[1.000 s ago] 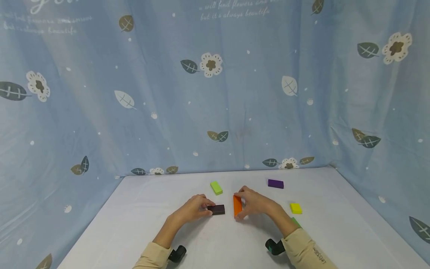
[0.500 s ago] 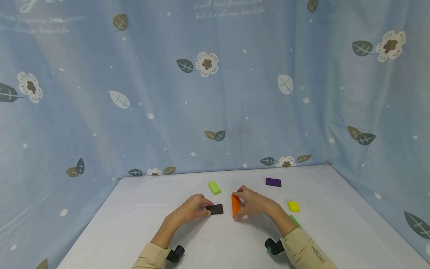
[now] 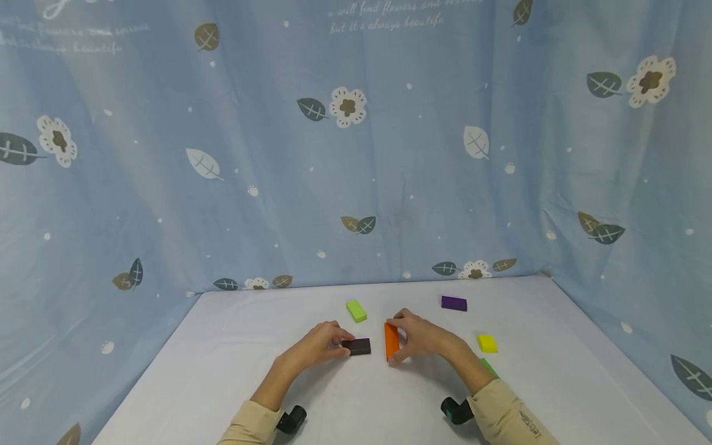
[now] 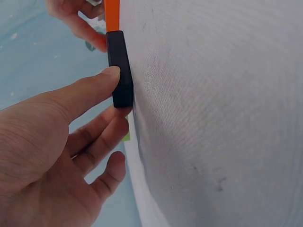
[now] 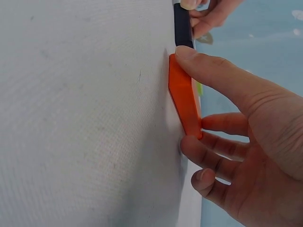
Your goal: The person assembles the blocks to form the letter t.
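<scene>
Blocks, smooth-faced and straight-edged, on a white table (image 3: 250, 334) covered in finely woven material, before a blue hanging cloth (image 3: 267, 185) printed with leaves and flowers. Left hand (image 3: 321, 343): thumb and fingers pinch the left end of a dark rectangular block (image 3: 360, 347). Right hand (image 3: 421, 337): thumb at the near end and fingertips at the far end grip an angular, tapering orange block (image 3: 392, 342), just right of the dark one, with a narrow gap between. Far side: lime block (image 3: 356, 311) and purple block (image 3: 454, 303). Right: yellow block (image 3: 487, 343) and partly hidden green block (image 3: 489, 367). Compared with half a second earlier, this arrangement is unchanged; only the head view has shifted slightly.
</scene>
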A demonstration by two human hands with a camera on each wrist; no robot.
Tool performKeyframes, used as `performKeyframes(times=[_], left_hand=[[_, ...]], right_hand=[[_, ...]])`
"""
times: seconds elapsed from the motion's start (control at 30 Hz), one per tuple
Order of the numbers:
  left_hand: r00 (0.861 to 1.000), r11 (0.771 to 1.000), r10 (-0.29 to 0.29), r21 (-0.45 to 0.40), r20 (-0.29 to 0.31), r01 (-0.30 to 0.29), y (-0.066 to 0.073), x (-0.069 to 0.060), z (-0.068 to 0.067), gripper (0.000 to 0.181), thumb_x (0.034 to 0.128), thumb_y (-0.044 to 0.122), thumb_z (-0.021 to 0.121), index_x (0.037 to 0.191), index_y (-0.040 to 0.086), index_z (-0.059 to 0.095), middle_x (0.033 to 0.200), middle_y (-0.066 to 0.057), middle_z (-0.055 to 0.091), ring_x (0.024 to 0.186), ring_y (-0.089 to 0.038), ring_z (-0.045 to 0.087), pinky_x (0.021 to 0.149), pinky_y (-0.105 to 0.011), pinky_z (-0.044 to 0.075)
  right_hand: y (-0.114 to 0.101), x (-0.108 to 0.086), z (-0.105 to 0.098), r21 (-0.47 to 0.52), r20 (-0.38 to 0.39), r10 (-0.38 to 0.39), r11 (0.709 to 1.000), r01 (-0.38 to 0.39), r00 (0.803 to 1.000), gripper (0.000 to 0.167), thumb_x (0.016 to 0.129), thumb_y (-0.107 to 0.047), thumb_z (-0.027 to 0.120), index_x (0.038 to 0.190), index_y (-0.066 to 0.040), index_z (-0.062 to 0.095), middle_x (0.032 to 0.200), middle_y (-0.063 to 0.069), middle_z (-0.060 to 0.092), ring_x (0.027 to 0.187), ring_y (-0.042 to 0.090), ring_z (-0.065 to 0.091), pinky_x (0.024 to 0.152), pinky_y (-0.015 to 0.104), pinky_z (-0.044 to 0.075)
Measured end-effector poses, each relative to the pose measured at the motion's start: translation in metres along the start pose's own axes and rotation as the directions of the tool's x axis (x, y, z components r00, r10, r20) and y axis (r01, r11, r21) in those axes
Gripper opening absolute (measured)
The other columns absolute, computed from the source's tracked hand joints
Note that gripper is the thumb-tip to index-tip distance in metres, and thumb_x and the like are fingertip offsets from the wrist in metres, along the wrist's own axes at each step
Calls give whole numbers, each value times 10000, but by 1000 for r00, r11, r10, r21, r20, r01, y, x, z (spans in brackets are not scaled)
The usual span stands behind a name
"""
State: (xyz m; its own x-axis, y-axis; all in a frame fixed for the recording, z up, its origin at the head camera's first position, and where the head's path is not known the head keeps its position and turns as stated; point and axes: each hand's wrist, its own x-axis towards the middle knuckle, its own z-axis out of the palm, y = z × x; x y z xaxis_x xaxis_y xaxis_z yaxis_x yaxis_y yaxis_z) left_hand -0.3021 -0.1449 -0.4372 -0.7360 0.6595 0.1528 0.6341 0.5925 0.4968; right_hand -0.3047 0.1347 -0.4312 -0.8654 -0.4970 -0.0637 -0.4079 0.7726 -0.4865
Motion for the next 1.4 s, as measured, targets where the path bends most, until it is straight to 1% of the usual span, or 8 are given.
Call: performKeyframes(times=[0.4,0.63,0.7,0.93,1.1,1.23,1.33,1.4], left_hand=[[1000,999,-25,24,8,25,-1,1,1,282,887,143,721,1148,38,728,951,-93,677,881,-232,636,756,-266,521],[1000,999,9,44,14,-9,2,4,1,290,889,140,719,1153,22,722,936,-103,670,868,-227,640,737,-258,514],[1000,999,4,52,17,-5,3,4,1,293,890,144,718,1158,26,721,937,-102,672,870,-223,642,737,-247,510],[1000,997,-4,71,17,3,3,4,-2,291,888,139,720,1152,18,721,942,-100,680,875,-233,648,744,-276,521],[1000,998,-20,65,17,19,3,4,0,289,887,146,721,1153,31,725,944,-90,681,882,-221,642,743,-268,512],[999,997,-40,67,16,39,3,4,0,291,883,151,727,1149,33,728,943,-90,678,888,-224,637,740,-255,502],[999,996,-49,73,15,48,4,3,0,293,884,155,726,1153,39,727,949,-88,680,893,-227,636,740,-239,491],[999,996,-43,77,15,42,4,2,0,292,884,153,725,1151,35,727,948,-91,679,888,-232,635,735,-242,490]], right_hand=[[3,0,2,18,2,-14,1000,13,1000,838,721,-435,854,1407,-76,533,1332,101,519,1033,177,561,952,408,548],[3,-3,1,17,2,-10,1000,10,1000,842,730,-429,849,1417,-70,520,1355,119,504,1075,198,555,982,439,530],[3,-5,1,15,2,-9,1000,9,1000,838,739,-438,840,1424,-81,515,1369,118,496,1082,195,556,986,439,528],[1,-10,-1,-18,-33,-37,999,36,999,791,763,-453,817,1410,-95,537,1364,122,495,1033,191,566,948,434,544],[-2,-14,-2,-55,-48,-64,997,61,997,735,787,-451,797,1390,-102,564,1341,117,515,926,158,553,847,358,565],[-4,-16,0,-107,-47,-81,991,76,996,668,810,-438,780,1371,-130,590,1319,98,525,870,129,532,782,304,549],[-6,-17,2,-130,-52,-90,988,82,995,607,823,-411,775,1346,-145,617,1306,97,533,856,129,533,766,301,547],[-7,-17,2,-144,-56,-94,986,85,994,581,830,-403,770,1334,-152,629,1301,98,538,865,132,540,784,315,555]])
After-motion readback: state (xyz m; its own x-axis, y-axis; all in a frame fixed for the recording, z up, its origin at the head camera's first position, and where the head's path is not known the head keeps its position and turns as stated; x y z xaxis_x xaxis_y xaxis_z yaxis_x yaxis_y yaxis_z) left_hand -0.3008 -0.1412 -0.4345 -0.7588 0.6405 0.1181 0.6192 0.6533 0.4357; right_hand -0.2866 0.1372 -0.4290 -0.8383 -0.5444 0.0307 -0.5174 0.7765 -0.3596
